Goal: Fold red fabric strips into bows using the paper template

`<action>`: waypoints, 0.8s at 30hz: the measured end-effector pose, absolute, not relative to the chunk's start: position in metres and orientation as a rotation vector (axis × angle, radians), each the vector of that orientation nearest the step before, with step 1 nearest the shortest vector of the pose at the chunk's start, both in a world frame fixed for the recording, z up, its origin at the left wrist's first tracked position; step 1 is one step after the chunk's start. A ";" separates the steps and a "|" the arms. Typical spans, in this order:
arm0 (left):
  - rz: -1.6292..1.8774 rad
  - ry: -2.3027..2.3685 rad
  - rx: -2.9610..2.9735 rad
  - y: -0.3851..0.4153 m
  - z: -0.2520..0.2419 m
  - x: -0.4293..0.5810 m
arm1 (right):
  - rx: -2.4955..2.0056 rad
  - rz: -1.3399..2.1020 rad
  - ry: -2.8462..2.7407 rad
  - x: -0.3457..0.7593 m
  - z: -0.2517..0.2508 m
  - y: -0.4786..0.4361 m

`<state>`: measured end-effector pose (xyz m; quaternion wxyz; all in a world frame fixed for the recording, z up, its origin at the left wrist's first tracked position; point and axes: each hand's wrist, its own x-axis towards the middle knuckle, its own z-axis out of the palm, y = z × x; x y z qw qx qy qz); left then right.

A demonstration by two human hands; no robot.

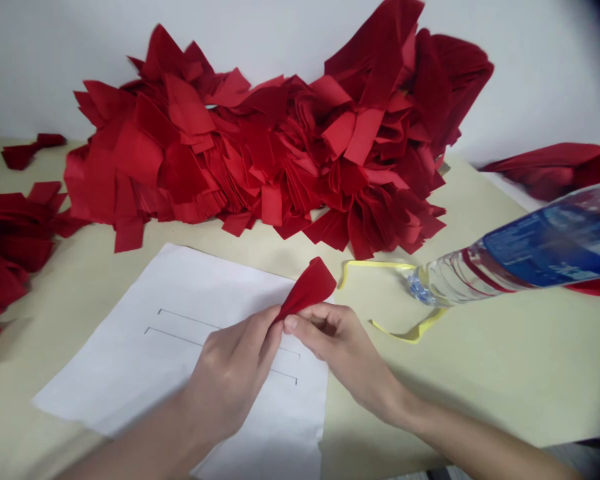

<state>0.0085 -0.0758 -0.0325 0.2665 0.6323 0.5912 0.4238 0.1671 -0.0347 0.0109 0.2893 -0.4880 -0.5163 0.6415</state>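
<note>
A small red fabric strip (313, 287), bent over into a loop, is held above a sheet of white paper (120, 333). My left hand (237, 363) is closed around its lower end. From the right, my right hand (343, 347) pinches the same end between thumb and fingers, close to the left fingertips. The loop sticks up and to the right, out of both hands. Black lines with short end marks are drawn on the paper, partly covered by my left hand. The strip's lower end is hidden in my fingers.
A big heap of red fabric pieces (260, 153) lies along the wall. More red pieces (10, 247) are at the left, others (555, 170) at the far right. A clear bottle with a blue label (560, 240) lies on the right, beside a yellow band (415, 333).
</note>
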 end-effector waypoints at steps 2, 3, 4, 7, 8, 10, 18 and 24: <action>1.141 1.602 1.672 -0.075 -0.030 0.009 | -1.318 1.709 -1.359 0.167 0.010 -0.035; 1.136 1.608 1.665 -0.075 -0.028 0.010 | -1.324 1.704 -1.353 0.167 0.010 -0.035; 1.125 1.613 1.665 -0.074 -0.026 0.011 | -1.327 1.700 -1.349 0.167 0.010 -0.035; 1.048 1.633 1.699 -0.074 -0.019 0.013 | -1.343 1.680 -1.354 0.166 0.009 -0.035; 1.012 1.645 1.709 -0.073 -0.017 0.014 | -1.352 1.672 -1.360 0.166 0.009 -0.035; 0.945 1.677 1.713 -0.073 -0.014 0.015 | -1.370 1.655 -1.378 0.166 0.007 -0.036; 0.833 1.715 1.537 -0.072 -0.005 0.015 | -1.376 1.613 -1.470 0.169 0.006 -0.037; 0.838 1.711 1.624 -0.072 -0.005 0.015 | -1.374 1.616 -1.552 0.171 0.003 -0.036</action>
